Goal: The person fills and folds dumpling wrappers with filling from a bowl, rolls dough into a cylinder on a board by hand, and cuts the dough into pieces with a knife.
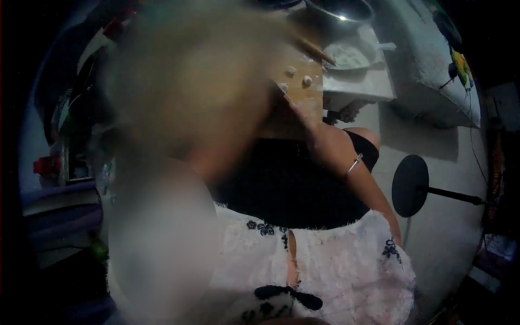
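Observation:
A large tan blur close to the camera covers the left half of the view; it appears to be my left hand [189, 92], raised, with its fingers smeared beyond reading. Below the blur hangs a pale, out-of-focus sleeve [168, 238]. My right hand [311, 122], with a bracelet at the wrist, reaches to the near edge of a wooden board [314, 100]; the blur hides part of its fingers. Small lumps that look like dough [307, 80] lie on the board just beyond that hand. A brown stick like a rolling pin [317, 51] rests at the far side.
A dish of white flour-like powder [349, 56] stands right of the board, with a shiny metal pan [344, 15] behind it. On the floor at right is a dark round disc with a rod [410, 186]. A white block-like ledge [428, 70] borders the upper right.

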Tool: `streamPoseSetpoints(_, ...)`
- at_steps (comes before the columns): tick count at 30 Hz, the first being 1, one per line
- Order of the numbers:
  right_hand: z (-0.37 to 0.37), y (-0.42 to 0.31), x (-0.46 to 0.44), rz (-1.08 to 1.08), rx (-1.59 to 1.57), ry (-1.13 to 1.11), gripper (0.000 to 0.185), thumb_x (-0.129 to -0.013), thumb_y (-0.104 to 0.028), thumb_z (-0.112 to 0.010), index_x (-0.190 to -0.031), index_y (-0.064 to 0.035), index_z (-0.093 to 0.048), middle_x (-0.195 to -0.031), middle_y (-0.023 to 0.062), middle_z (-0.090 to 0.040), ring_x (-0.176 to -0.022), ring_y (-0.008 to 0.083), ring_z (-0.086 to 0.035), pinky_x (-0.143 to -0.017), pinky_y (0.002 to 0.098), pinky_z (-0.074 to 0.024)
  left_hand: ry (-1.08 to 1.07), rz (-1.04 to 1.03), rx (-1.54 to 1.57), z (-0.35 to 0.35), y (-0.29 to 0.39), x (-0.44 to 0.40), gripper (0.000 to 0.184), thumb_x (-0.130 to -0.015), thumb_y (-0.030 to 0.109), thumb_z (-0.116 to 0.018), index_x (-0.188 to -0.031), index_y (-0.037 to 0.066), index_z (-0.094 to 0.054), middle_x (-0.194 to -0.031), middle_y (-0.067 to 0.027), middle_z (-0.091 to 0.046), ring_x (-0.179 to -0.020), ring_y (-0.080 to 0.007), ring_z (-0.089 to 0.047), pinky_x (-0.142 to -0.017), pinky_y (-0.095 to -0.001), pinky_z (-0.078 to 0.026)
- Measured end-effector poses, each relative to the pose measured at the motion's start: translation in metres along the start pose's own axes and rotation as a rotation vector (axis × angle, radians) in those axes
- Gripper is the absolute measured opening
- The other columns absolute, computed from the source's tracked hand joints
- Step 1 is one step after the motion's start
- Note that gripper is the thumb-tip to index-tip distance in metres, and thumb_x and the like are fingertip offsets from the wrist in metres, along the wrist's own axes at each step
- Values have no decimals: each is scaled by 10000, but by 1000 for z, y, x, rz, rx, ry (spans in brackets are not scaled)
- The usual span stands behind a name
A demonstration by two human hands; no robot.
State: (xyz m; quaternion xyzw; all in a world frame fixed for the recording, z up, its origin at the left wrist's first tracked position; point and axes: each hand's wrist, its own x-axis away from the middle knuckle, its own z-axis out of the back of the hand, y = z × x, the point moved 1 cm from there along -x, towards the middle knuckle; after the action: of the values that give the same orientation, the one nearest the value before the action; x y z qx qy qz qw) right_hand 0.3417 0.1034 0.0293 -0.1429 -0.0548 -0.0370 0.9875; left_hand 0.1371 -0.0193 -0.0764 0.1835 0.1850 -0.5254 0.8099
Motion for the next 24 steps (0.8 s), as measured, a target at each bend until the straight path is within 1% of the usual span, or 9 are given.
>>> streamPoseSetpoints(2, 5, -4, -8, -19, 13, -57, 882, -787, -69, -527, -1483, -312, -43, -799, 203, -649, -663, 360, -638, -544, 460, -502, 23, -10, -25, -6, -5, 1, 255, -729, 260, -674, -906, 76, -650, -896, -105, -638, -818, -291, -605, -787, -397, -481)
streamPoseSetpoints(8, 13, -13, -42, -26, 86, -130, 879, -797, -91, -541, -1481, -303, -32, -860, 203, -660, -768, 382, -640, -602, 481, -511, -239, 186, 52, -7, -6, -2, 251, -752, 221, -652, -944, 60, -628, -908, -140, -634, -818, -327, -603, -713, -421, -495)
streamPoseSetpoints(11, -12, 3, -62, 3, 118, -69, 870, -811, -110, -551, -1483, -291, -29, -867, 210, -658, -759, 383, -639, -593, 476, -508, -76, 269, 324, -17, -15, 2, 271, -776, 203, -641, -985, 34, -611, -901, -154, -641, -810, -356, -607, -710, -440, -496)
streamPoseSetpoints(13, -15, 23, -63, -28, -88, 106, 863, -827, -137, -556, -1485, -290, -18, -860, 220, -652, -750, 377, -638, -582, 465, -507, 137, 36, 99, -8, -12, 5, 243, -795, 204, -630, -971, 36, -633, -879, -146, -655, -787, -350, -619, -710, -431, -500)
streamPoseSetpoints(16, -3, 15, -46, -97, -33, 63, 874, -825, -142, -565, -1483, -308, -12, -850, 228, -647, -744, 379, -640, -573, 466, -499, 72, 248, 192, 37, 13, -8, 190, -787, 200, -629, -900, 53, -668, -840, -139, -657, -773, -345, -621, -707, -428, -502)
streamPoseSetpoints(18, -6, 12, -37, -83, -74, 71, 878, -819, -129, -565, -1480, -329, -22, -871, 235, -643, -740, 394, -635, -572, 478, -492, 111, 182, 259, 25, 0, -6, 181, -780, 215, -635, -861, 57, -674, -834, -145, -654, -771, -349, -620, -696, -429, -502)
streamPoseSetpoints(20, -7, 0, -27, 2, -60, 107, 737, -854, -96, -478, -1465, -327, -137, -874, 261, -623, -738, 434, -607, -637, 520, -474, 156, 109, 318, 19, -6, -7, 179, -773, 229, -640, -822, 62, -681, -828, -150, -651, -768, -352, -618, -685, -431, -502)
streamPoseSetpoints(21, 1, -6, -24, 2, -53, 52, 806, -829, -113, -526, -1474, -338, -99, -914, 241, -636, -748, 400, -633, -585, 479, -500, 148, 110, 296, 17, -7, -9, 179, -772, 227, -639, -823, 61, -679, -829, -151, -650, -769, -353, -618, -686, -431, -502)
streamPoseSetpoints(24, -5, -4, -21, 27, -47, 76, 769, -836, -114, -505, -1469, -340, -131, -928, 227, -641, -750, 391, -636, -591, 469, -504, 98, 155, 246, 17, -9, -8, 176, -770, 221, -637, -828, 59, -675, -830, -153, -649, -771, -355, -617, -687, -432, -502)
